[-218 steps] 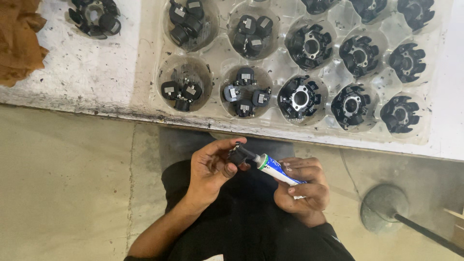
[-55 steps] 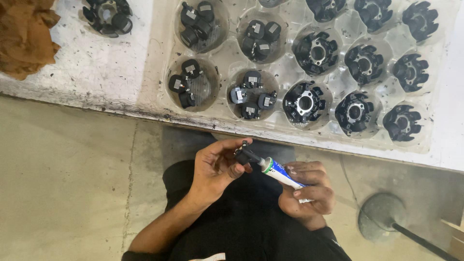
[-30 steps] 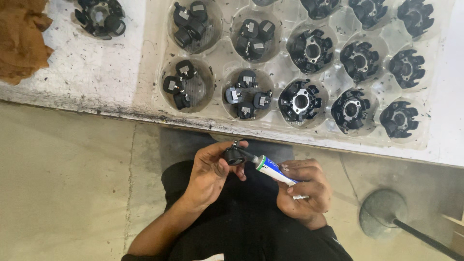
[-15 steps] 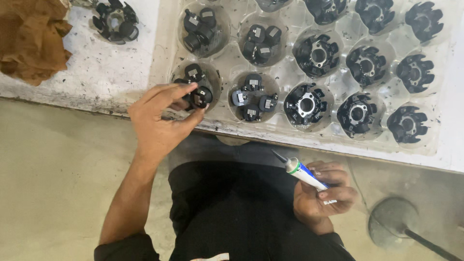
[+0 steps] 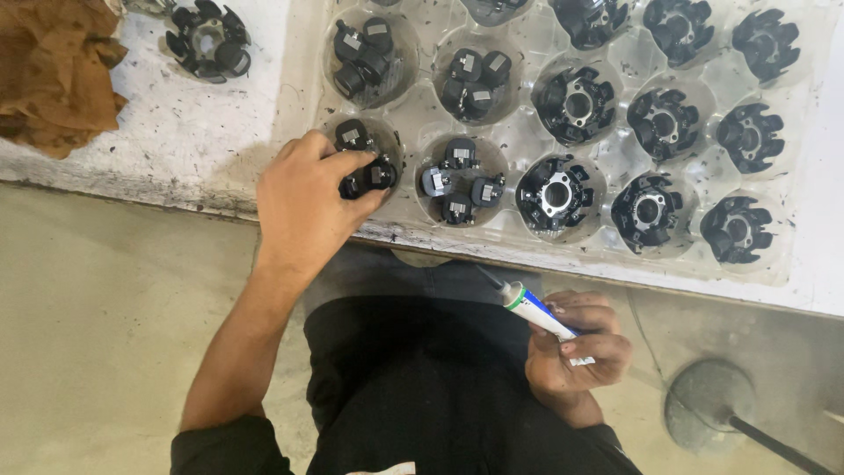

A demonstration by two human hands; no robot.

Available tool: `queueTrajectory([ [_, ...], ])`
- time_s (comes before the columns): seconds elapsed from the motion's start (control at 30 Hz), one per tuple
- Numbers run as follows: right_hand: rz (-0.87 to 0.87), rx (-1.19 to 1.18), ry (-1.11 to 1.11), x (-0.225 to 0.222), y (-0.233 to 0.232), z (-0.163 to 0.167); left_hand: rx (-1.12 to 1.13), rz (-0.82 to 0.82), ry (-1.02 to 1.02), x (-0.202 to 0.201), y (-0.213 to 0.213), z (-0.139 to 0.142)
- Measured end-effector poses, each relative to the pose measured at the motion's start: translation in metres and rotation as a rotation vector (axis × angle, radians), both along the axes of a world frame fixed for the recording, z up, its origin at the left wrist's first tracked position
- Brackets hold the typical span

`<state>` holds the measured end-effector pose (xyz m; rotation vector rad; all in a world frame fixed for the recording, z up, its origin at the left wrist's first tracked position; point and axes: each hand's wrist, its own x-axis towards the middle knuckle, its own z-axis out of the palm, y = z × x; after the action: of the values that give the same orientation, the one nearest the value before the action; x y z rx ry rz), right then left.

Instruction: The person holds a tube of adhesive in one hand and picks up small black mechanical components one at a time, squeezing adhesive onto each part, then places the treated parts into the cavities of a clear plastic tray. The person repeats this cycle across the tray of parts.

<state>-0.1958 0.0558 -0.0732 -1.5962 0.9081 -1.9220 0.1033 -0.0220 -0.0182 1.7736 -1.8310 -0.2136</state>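
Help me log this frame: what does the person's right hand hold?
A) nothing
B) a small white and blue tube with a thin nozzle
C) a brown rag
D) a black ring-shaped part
B: the right hand grips the small white and blue tube, nozzle pointing up-left.

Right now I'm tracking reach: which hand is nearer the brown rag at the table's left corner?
Left. The left hand is at the tray's near-left pocket, right of the rag; the right hand holds a tube over the lap.
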Motion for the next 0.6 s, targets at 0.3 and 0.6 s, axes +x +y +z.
queueTrajectory([
  [0.3,0.024,0.029,-0.009,-0.003,0.001,-0.002,0.062,0.185,-0.054,-0.010,0.011,0.015],
  [0.6,0.015,0.024,-0.027,-0.002,-0.001,-0.007,0.264,0.341,-0.035,-0.018,0.023,0.025],
])
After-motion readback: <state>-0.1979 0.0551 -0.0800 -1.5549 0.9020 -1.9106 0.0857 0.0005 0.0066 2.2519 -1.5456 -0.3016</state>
